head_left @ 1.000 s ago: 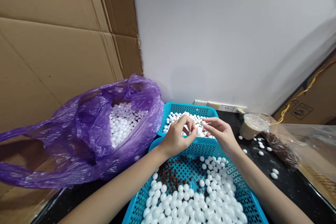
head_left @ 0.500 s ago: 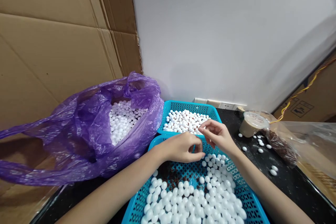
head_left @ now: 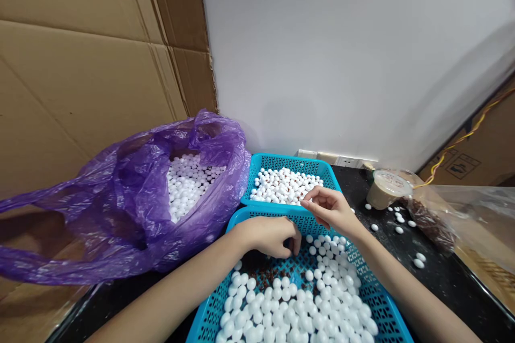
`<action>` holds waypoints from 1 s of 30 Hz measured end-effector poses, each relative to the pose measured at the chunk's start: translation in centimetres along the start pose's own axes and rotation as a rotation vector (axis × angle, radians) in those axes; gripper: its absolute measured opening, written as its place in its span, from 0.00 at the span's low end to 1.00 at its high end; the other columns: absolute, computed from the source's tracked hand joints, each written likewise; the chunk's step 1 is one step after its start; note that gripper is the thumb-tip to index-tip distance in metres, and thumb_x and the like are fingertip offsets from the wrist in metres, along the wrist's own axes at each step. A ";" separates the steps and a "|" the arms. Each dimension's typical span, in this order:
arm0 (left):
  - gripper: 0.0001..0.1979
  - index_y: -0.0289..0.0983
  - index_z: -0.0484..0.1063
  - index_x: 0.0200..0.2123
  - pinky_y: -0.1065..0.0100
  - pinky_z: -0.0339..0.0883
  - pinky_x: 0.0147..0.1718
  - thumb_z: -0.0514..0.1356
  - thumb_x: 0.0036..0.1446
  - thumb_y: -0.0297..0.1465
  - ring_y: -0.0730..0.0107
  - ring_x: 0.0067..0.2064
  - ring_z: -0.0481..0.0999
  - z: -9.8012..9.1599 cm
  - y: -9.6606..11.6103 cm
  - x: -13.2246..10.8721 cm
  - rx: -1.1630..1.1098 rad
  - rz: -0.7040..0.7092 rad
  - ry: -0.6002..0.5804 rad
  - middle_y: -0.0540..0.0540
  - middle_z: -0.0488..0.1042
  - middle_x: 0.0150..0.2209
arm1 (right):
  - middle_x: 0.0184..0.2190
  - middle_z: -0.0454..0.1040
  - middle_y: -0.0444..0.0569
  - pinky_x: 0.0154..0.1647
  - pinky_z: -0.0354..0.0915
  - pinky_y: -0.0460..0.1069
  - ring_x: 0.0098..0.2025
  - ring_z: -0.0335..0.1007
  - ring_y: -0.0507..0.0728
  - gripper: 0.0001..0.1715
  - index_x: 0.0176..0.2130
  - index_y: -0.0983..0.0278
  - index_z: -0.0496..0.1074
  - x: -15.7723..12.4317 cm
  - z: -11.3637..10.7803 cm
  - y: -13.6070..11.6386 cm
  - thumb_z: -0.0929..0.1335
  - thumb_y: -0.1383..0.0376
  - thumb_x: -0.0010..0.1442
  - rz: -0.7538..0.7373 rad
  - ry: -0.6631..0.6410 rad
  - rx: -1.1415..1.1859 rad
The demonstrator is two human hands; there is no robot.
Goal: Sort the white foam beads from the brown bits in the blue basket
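Observation:
My left hand (head_left: 271,236) reaches down into the near blue plastic basket (head_left: 393,315), its fingers curled together over a bare patch with dark brown bits (head_left: 265,273). What those fingers hold, if anything, is hidden. Many white balls (head_left: 289,313) fill the front and right of this basket. Above the shared edge of the two baskets, my right hand (head_left: 330,208) has its thumb and index fingertips pinched together; anything between them is too small to name. Behind it stands the far blue basket (head_left: 333,178), holding smaller-looking white balls (head_left: 284,185) with brown bits among them.
At left, a purple plastic bag (head_left: 132,209) gapes around more white balls. On the black counter (head_left: 432,289) at right are a lidded tub (head_left: 388,190), a clear bag of brown bits (head_left: 430,225) and loose white balls (head_left: 419,263). Cardboard (head_left: 80,75) and a wall (head_left: 341,53) stand behind.
My left hand has dropped from above the basket's far part down toward its bottom, slightly left, and its fingers have curled. The right hand has shifted slightly left and stays pinched.

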State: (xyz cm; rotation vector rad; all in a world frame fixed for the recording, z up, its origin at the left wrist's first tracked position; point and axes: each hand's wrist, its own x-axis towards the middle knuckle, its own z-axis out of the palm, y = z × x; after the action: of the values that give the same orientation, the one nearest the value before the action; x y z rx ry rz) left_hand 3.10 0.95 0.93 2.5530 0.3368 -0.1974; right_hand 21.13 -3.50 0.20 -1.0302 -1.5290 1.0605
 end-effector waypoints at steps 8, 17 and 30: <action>0.12 0.42 0.76 0.30 0.72 0.64 0.34 0.58 0.48 0.20 0.68 0.37 0.73 -0.2 0.2 0.0 -0.037 0.070 0.005 0.51 0.75 0.33 | 0.14 0.61 0.37 0.10 0.49 0.41 0.11 0.54 0.45 0.08 0.30 0.62 0.69 0.0 0.0 -0.1 0.68 0.60 0.55 0.025 -0.036 0.009; 0.08 0.39 0.75 0.32 0.74 0.61 0.26 0.59 0.50 0.22 0.69 0.32 0.74 0.1 0.1 0.1 0.006 -0.047 -0.030 0.51 0.76 0.32 | 0.14 0.66 0.38 0.12 0.54 0.40 0.12 0.56 0.44 0.08 0.30 0.63 0.73 -0.6 -0.4 -0.3 0.70 0.61 0.53 0.178 -0.417 0.009; 0.07 0.36 0.69 0.33 0.73 0.59 0.25 0.62 0.50 0.31 0.65 0.35 0.73 -0.2 0.6 0.1 0.125 -0.086 -0.023 0.48 0.73 0.32 | 0.17 0.70 0.39 0.13 0.55 0.39 0.13 0.59 0.44 0.18 0.35 0.67 0.74 -0.3 -0.4 0.7 0.73 0.57 0.47 0.380 -0.939 -0.280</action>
State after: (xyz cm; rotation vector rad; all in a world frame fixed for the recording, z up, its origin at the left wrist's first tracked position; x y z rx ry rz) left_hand 3.40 0.59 1.43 2.6591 0.4383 -0.2887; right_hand 21.65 -3.58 -0.52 -1.0972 -2.3289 1.7895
